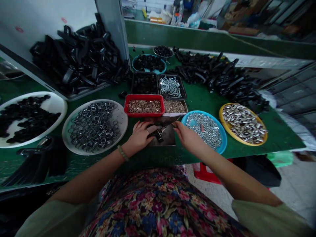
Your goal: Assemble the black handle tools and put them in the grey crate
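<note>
My left hand (138,137) is closed on a black plastic part with a shiny metal piece (160,132), held over a flat metal plate (168,139) on the green bench. Towards the right, the part tapers to a long dark end. At that end is my right hand (184,133), its thumb and fingers pinched together. The fingertips touch the dark end, and anything smaller between them is hidden. Just beyond the hands stand a red tray (125,104) of thin copper-coloured pins and a white tray (174,114) of tiny fasteners.
Around lie a blue plate (223,140) of small metal nuts, a yellow plate (223,126) of metal barrels, a white plate (120,131) of rings and a black tray (183,93) of screws. Black handles (81,56) fill a bin at left; more black parts (217,74) are heaped at back right.
</note>
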### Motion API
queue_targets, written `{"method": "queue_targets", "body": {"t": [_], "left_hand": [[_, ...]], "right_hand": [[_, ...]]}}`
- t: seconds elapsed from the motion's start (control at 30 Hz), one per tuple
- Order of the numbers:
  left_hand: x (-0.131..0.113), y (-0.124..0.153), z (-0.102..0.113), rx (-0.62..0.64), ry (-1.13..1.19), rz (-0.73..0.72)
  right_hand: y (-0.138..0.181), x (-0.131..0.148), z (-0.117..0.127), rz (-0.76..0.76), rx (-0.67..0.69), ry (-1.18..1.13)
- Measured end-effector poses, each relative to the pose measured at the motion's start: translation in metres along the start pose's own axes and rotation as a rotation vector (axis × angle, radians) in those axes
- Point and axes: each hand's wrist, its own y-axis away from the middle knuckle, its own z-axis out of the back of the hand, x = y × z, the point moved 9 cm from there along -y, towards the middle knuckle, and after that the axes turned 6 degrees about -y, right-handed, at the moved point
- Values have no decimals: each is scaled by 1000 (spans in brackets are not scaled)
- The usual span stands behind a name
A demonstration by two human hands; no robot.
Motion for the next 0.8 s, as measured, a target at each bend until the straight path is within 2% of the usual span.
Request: {"method": "queue_targets", "body": {"t": [0.07,0.17,0.23,0.33,0.43,0.5,0.57,0.63,0.7,0.73,0.8], "left_hand": [[6,-2,1,-15,41,63],[14,-5,4,-56,86,178],[10,-4,6,-54,57,158],[-8,2,4,-30,-86,35],[-24,8,-2,46,-142,-57],[-28,5,-1,84,-72,-53],[-29,-5,4,87,109,-21],[-29,-17,6,103,373,3],[-26,-26,0,147,531,47],[-22,-27,-6,171,509,80],[-13,-25,-12,197,294,129]], "right_hand": [[-4,11,-1,30,-18,3],[-8,20,-15,52,108,44],[-6,12,-14,41,119,74],[12,-22,9,-39,-60,177],[44,-78,26,-236,-189,419],[63,-110,29,-330,-190,567],[68,-123,33,-309,-204,645],[55,-117,43,-203,-271,623],[25,-102,52,-78,-308,533],[3,-94,52,-29,-285,489],[-45,-85,48,-4,-190,486]]}}
